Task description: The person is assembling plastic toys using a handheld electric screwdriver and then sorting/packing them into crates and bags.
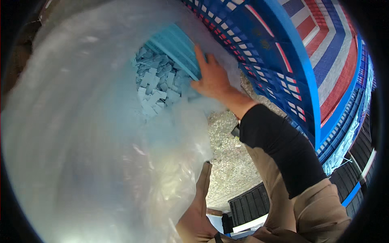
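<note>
My right hand (214,77) grips the near right edge of a light-blue, ribbed plastic tray or basket (174,46), with the index finger stretched along its side. The tray is tilted inside the mouth of a large translucent plastic bag (81,154). Beside and below it lies a heap of small flat grey-blue pieces (156,85), several of them rectangular. Part of the tray is hidden by the cloudy bag film. My left hand does not show; the bag covers most of the left side.
At the right stands a big blue lattice crate (300,73) lined with red, white and blue striped woven cloth (336,60). Light-blue strips (344,148) hang by more crates beyond it. Speckled floor (231,170) and a black slatted pallet (251,204) lie below.
</note>
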The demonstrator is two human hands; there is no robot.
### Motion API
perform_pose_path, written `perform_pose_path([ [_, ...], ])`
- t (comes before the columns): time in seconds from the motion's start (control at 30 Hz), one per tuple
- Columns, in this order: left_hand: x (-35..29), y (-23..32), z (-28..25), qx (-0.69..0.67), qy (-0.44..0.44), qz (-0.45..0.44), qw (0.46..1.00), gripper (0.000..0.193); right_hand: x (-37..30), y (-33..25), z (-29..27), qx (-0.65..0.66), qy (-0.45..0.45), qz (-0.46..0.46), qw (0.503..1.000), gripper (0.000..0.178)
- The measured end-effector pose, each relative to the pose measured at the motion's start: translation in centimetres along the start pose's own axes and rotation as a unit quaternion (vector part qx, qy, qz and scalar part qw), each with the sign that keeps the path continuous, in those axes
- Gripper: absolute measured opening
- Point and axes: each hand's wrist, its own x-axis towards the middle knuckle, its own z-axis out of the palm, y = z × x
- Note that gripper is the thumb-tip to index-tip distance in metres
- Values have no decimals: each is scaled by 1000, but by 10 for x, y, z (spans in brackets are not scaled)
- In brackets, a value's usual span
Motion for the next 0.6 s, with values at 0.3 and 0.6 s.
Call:
perform_pose_path([
  [0.3,-5,-13,37,3,-24,-54,998,57,-31,8,15,139,-121,86,979,107],
  [0.6,13,-52,42,-23,-61,-118,991,63,21,63,8,226,-190,57,954,104],
])
